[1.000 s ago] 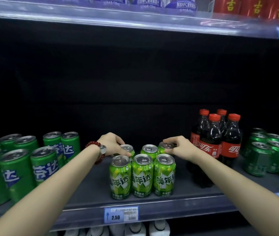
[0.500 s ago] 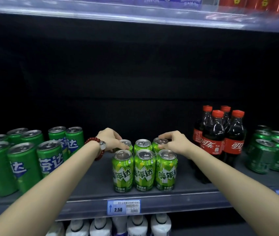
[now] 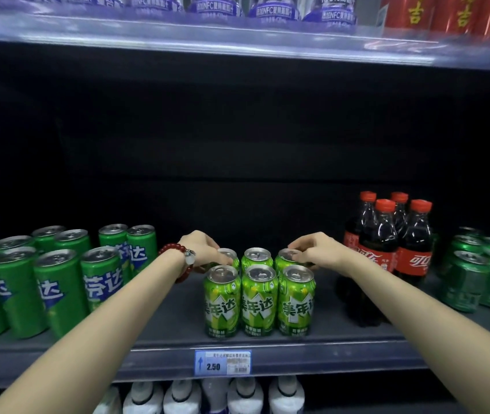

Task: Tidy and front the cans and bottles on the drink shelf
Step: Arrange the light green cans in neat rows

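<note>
— While both hands reach over the drink shelf [image 3: 160, 321], how much of the tidying looks finished?

— Largest first: the dark green cans [image 3: 43, 288], well out beyond the left hand [image 3: 204, 249], stand upright but in ragged rows, labels turned various ways; that group looks unfinished. The cola bottles [image 3: 393, 243], just beyond the right hand [image 3: 315, 249], cluster set back from the edge, one label partly turned. More green cans [image 3: 476, 273], farther right, sit back too.

— And between the hands?

— The lime-green cans [image 3: 258, 297] form a squared block, front three labels facing out near the shelf lip above the price tag [image 3: 222, 363].

— What are the hands doing?

— The left hand's fingers curl onto the back-left can [image 3: 228, 254]; the right hand grasps the rim of the back-right can [image 3: 287, 256]. Judging by that, this block is nearly fronted; its neighbours remain.
</note>
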A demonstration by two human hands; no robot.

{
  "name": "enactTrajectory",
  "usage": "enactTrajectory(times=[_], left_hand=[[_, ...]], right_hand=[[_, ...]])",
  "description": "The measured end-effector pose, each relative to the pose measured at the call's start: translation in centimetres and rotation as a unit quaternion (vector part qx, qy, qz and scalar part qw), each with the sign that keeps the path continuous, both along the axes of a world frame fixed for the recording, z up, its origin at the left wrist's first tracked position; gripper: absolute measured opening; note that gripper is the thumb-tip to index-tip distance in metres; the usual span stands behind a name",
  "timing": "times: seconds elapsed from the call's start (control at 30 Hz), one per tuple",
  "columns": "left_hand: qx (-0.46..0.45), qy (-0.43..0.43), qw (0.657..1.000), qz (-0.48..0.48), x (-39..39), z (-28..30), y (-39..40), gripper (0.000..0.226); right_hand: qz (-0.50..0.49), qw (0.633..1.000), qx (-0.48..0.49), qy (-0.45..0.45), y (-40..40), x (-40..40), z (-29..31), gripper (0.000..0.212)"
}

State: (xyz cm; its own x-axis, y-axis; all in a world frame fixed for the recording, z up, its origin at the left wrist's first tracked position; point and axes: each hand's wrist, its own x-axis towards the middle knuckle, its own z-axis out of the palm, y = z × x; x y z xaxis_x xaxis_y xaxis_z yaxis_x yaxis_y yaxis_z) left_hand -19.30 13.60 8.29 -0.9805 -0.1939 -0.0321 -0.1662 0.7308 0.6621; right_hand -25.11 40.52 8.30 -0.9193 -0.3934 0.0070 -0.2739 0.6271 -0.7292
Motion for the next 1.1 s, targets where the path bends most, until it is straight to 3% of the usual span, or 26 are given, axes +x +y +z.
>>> enactTrajectory(times=[0.23,0.4,0.5,0.6,0.87,1.1], left_hand=[[0.013,0.024,0.999,0.024,0.5,-1.0,1.3,0.044],[-0.032,0.124,0.990,0.060,1.6,-1.1,2.5,0.056],[-0.060,0.186,0.980,0.043,2.6,-0.5,3.4,0.035],[-0.078,0.196,0.977,0.028,3.7,-0.3,4.3,0.012],[-0.114,0.219,0.969,0.029,7.7,-0.9,5.2,0.017],[-0.188,0.172,0.964,0.074,13.4,-1.4,2.5,0.013]], right_hand=[[-0.024,0.999,-0.006,0.048,-0.1,0.7,-1.4,0.023],[-0.051,0.982,0.036,0.178,-1.0,1.3,-1.2,0.034],[-0.045,0.968,0.001,0.248,-1.9,2.5,-0.9,0.023],[-0.022,0.962,-0.022,0.272,-2.9,4.1,-0.7,0.016],[0.051,0.956,-0.038,0.285,-5.2,7.3,-1.2,0.009],[0.133,0.943,-0.008,0.306,-8.8,9.4,-1.4,0.009]])
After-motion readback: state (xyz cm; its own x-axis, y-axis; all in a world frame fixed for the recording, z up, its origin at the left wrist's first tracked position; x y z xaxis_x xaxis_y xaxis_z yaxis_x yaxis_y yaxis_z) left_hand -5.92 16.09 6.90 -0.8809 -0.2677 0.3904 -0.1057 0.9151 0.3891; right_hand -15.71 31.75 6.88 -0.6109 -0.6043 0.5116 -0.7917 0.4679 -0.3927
